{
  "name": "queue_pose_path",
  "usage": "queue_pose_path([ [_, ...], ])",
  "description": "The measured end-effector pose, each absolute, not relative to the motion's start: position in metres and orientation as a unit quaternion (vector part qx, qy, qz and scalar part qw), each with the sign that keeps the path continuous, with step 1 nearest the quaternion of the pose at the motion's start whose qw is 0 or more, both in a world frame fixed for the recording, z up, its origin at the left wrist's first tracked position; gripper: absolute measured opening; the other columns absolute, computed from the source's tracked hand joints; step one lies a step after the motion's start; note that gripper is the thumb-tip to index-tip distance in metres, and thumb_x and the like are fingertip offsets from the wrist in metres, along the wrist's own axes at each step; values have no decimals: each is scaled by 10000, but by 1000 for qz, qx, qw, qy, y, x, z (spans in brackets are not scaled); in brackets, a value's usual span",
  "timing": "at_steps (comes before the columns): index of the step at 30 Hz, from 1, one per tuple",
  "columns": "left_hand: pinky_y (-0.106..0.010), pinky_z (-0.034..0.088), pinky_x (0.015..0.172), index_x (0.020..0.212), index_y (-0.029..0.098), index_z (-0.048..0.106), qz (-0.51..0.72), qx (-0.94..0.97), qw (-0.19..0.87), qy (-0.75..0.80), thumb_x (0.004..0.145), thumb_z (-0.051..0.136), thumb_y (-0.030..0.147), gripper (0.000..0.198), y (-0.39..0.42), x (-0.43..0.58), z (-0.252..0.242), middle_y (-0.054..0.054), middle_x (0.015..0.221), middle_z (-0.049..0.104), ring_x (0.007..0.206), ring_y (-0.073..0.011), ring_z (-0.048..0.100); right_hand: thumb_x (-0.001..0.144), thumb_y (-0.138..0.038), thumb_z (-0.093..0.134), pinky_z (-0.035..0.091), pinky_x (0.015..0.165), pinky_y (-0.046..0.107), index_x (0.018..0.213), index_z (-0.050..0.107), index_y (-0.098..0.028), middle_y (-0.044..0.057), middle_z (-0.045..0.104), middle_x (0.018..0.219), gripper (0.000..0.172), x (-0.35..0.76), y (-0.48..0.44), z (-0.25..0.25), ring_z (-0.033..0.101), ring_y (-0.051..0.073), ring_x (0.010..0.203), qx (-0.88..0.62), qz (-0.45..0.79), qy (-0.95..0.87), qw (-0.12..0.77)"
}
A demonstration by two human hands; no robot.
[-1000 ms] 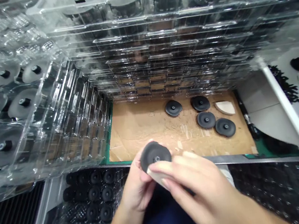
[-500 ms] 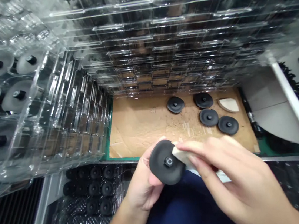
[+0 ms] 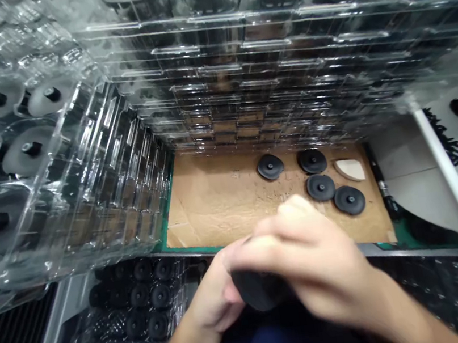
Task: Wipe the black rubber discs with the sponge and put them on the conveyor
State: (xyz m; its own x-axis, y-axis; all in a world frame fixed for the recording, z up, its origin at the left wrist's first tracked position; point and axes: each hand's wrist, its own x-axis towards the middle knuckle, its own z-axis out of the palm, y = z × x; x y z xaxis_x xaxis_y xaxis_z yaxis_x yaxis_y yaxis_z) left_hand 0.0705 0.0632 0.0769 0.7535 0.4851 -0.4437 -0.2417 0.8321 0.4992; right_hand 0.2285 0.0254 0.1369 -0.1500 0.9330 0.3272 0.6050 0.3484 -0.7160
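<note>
My left hand grips a round black plastic disc from its left side, close in front of my body. Over the top of that disc lies my right hand, blurred, with its fingers curled towards the far left edge. These fingers cover the disc's centre stub and the cream-coloured wedge pad seen in them half a second ago. Beyond the hands, several similar discs with centre stubs rest on a cardboard sheet. A second cream wedge pad lies beside them, at the right.
Tall stacks of clear plastic trays wall off the back, and another stack with discs in its top tray stands left. A tray of black parts sits lower left. At the right is a white-edged panel.
My right hand has moved left and across the disc, from its right edge to over its top. The disc has dropped slightly lower in view and is now mostly covered.
</note>
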Motion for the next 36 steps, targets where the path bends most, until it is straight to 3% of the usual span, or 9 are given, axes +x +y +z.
queue_pose_path([
  [6,-282,556,740,1068,214,678,214,92,954,188,582,827,367,531,65,63,76,-53,1005,733,864,-221,707,885,-247,542,487,717,266,977,698,-227,19,674,882,182,251,45,65,623,152,812,-679,318,-538,386],
  [11,-284,567,740,1054,172,687,220,45,959,174,577,790,466,570,65,58,72,-74,984,735,875,-232,705,855,-266,542,518,650,322,997,696,-142,123,586,1040,243,235,37,1,601,158,704,-724,268,-505,386],
  [14,-271,568,733,1078,176,680,211,22,965,155,621,705,561,597,67,52,68,-75,986,732,877,-221,705,892,-260,476,515,646,323,1035,663,-152,132,559,1068,259,227,26,7,595,167,755,-737,228,-483,413],
  [20,-214,557,616,1210,201,583,232,70,961,136,756,487,667,657,68,41,59,-68,1003,707,779,-181,714,894,-200,467,508,822,334,926,688,-239,55,663,952,227,210,19,38,625,186,940,-683,262,-535,423],
  [23,-309,566,739,1395,350,323,333,276,880,194,796,505,606,676,67,35,52,-38,1101,663,842,-182,695,880,-189,482,524,770,323,870,698,-233,46,685,888,221,206,20,35,648,185,871,-679,267,-534,427],
  [25,-395,513,901,1444,416,90,402,481,744,230,772,636,485,868,68,31,48,-35,1189,615,997,-209,642,876,-185,492,524,760,320,862,694,-228,46,687,881,207,207,20,34,648,186,862,-686,261,-524,433],
  [28,-440,456,978,1447,355,-114,425,683,545,237,729,733,269,1114,73,26,45,-81,1210,579,1112,-233,567,875,-181,525,513,741,287,892,690,-239,37,672,890,176,206,13,44,632,169,853,-697,254,-509,436],
  [31,-410,484,947,1454,287,-123,421,740,472,229,731,725,206,1117,78,25,46,-107,1175,570,1074,-222,581,862,-169,572,499,682,227,930,682,-276,9,651,872,168,201,4,62,610,136,807,-700,260,-486,454],
  [36,-410,503,923,1462,272,-61,413,737,485,226,711,737,364,1101,79,22,50,-93,1122,600,1024,-228,606,838,-151,625,489,691,197,957,689,-335,-30,678,835,229,194,0,92,603,106,773,-632,376,-485,473],
])
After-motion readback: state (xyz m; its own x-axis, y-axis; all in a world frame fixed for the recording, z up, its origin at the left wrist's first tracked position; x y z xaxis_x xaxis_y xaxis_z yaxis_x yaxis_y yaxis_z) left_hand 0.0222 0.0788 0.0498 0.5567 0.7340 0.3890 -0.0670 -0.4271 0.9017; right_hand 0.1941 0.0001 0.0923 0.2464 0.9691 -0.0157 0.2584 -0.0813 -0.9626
